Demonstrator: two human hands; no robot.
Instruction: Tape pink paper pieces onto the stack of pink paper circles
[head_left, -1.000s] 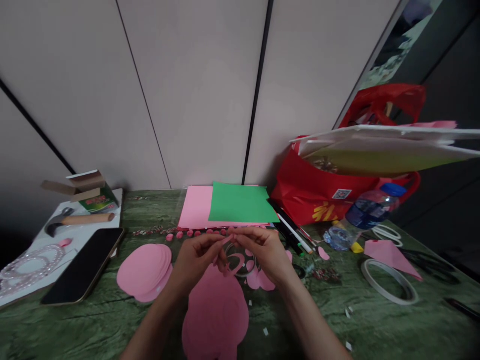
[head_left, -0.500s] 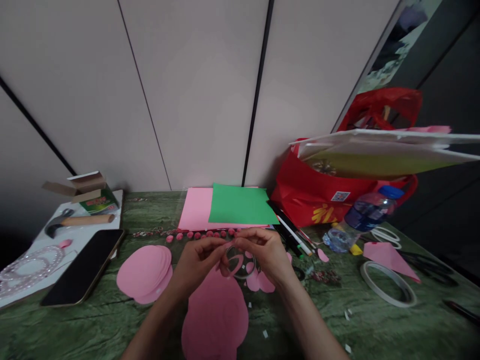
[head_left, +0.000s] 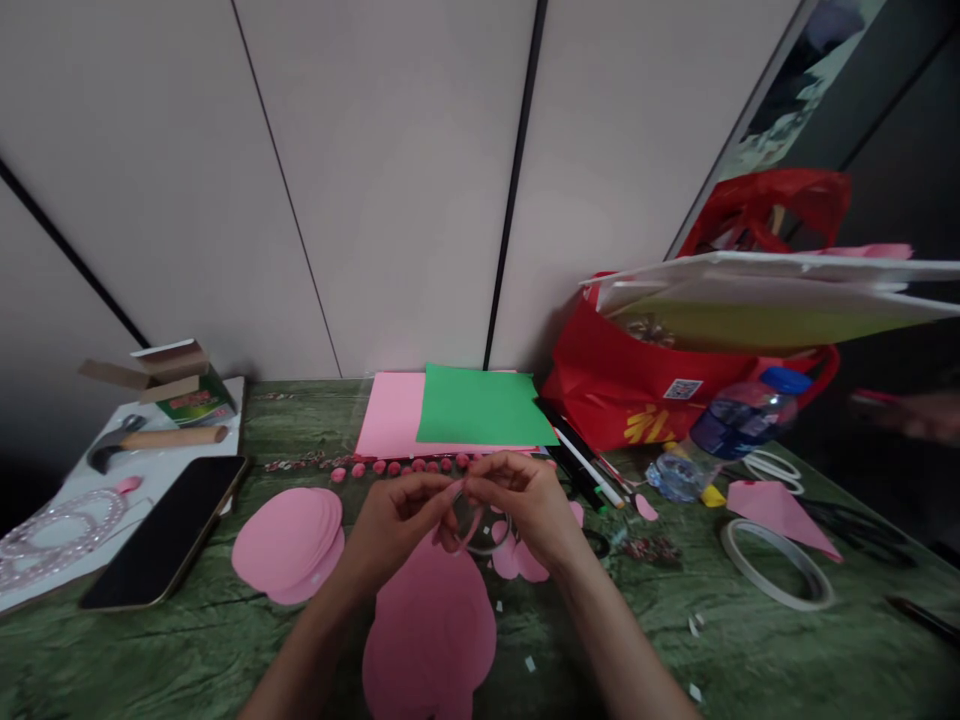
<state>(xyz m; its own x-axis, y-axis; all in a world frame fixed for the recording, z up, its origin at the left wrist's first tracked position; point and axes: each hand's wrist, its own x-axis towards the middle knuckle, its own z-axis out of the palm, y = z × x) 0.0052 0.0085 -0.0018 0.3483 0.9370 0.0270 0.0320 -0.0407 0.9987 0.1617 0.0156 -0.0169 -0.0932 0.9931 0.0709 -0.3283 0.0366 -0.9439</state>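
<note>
In the middle, my left hand (head_left: 409, 510) and my right hand (head_left: 534, 505) meet with fingertips pinched together. Both are closed on a thin pink paper strip (head_left: 472, 532) that curves in a loop below the fingers. A ring-shaped roll of tape (head_left: 491, 549) shows just behind the strip, partly covered by my fingers. Under my wrists lie large pink paper shapes (head_left: 431, 635). Small pink paper petals (head_left: 531, 563) rest beside my right hand. A stack of rounded pink cutouts (head_left: 285, 540) is left of my left hand.
Green paper (head_left: 480, 405) and a row of small pink rolls (head_left: 409, 467) lie behind my hands. At left are a phone (head_left: 169, 530) and hammer (head_left: 161, 438). A red bag (head_left: 600, 380), bottle (head_left: 750, 420) and tape roll (head_left: 776, 565) stand right. Another person's hand (head_left: 926, 415) shows far right.
Another person's blurred hand has come into view at the far right. My hands have shifted only slightly, still pinching the pink strip, whose loop looks narrower.
</note>
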